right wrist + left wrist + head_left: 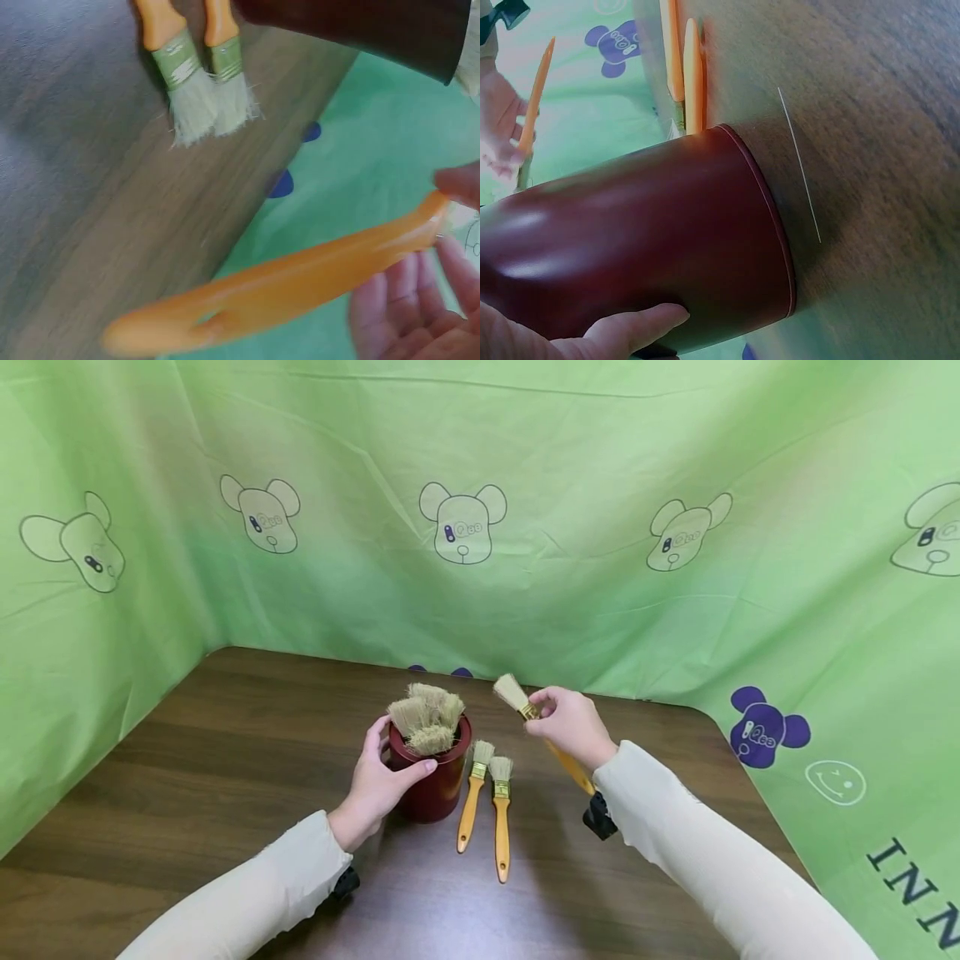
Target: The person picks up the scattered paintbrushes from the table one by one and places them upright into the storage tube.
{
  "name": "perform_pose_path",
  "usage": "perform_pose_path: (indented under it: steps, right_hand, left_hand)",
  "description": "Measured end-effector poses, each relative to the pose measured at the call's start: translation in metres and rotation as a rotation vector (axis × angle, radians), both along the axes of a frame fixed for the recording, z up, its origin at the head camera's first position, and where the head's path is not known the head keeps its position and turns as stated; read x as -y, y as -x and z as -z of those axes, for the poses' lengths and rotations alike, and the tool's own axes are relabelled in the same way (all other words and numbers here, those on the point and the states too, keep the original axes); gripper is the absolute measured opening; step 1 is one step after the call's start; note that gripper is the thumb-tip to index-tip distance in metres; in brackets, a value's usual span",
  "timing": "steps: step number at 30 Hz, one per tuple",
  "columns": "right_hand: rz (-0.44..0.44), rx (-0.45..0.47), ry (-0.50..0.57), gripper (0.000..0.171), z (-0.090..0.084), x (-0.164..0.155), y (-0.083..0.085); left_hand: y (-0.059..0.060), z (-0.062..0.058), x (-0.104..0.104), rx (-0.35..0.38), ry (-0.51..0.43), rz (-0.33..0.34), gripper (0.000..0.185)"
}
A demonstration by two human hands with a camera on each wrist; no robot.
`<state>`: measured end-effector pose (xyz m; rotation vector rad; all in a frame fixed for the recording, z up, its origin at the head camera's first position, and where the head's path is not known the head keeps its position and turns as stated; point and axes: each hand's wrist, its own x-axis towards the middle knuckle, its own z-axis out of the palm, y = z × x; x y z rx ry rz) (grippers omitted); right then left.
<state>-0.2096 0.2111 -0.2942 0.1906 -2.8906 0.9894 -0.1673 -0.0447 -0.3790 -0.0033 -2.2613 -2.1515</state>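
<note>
My left hand point(378, 783) grips a dark red cylindrical holder point(431, 793), thumb on the near side and fingers round its left edge. Several paintbrushes point(431, 714) stand in the holder with their pale bristles up; their handles are hidden inside. To the right, my right hand point(572, 724) pinches another paintbrush point(292, 281) near its ferrule, above the table. Its bristles point up and left, and its orange handle slants down toward the wrist. Between the hands lie two paintbrushes, a left one point(469, 812) and a right one point(502, 831), bristles pointing away from me.
The brown wooden table point(247, 760) has green printed cloth point(555, 593) hanging along its back and sides. A thin pale strand point(800, 165) lies on the tabletop near the holder's base. Black wrist cameras sit under both cuffs, the right one point(600, 817) showing more.
</note>
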Motion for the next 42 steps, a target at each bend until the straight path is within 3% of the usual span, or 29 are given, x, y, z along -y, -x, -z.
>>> perform_pose_path:
  steps: [6, 12, 15, 19, 24, 35, 42]
  right_hand:
    - [0.098, -0.110, 0.226, 0.038, -0.010, 0.006, 0.006]
    - [0.198, -0.131, 0.469, 0.042, -0.019, 0.015, 0.007]
    - [0.168, -0.143, 0.560, 0.043, -0.022, 0.019, 0.008]
    - [0.059, -0.149, 0.657, 0.042, -0.025, 0.023, 0.010]
    - [-0.018, -0.153, 0.735, 0.042, -0.027, 0.032, 0.012]
    - [0.004, -0.188, 0.886, 0.042, -0.034, 0.045, 0.012]
    - [0.052, -0.338, 0.979, 0.032, -0.029, 0.059, 0.014]
  left_hand:
    - [-0.001, -0.001, 0.001, -0.002, 0.001, -0.010, 0.090]
    - [0.000, -0.001, 0.001, -0.010, -0.011, -0.009, 0.090]
    - [0.000, 0.000, 0.001, -0.010, -0.013, -0.012, 0.090]
    - [0.000, 0.000, 0.001, -0.009, -0.012, -0.016, 0.090]
    - [0.000, 0.000, 0.001, -0.005, -0.012, -0.015, 0.090]
    - [0.000, 0.000, -0.001, -0.012, 0.009, -0.016, 0.090]
    - [0.000, 0.000, 0.000, -0.014, 0.004, -0.019, 0.089]
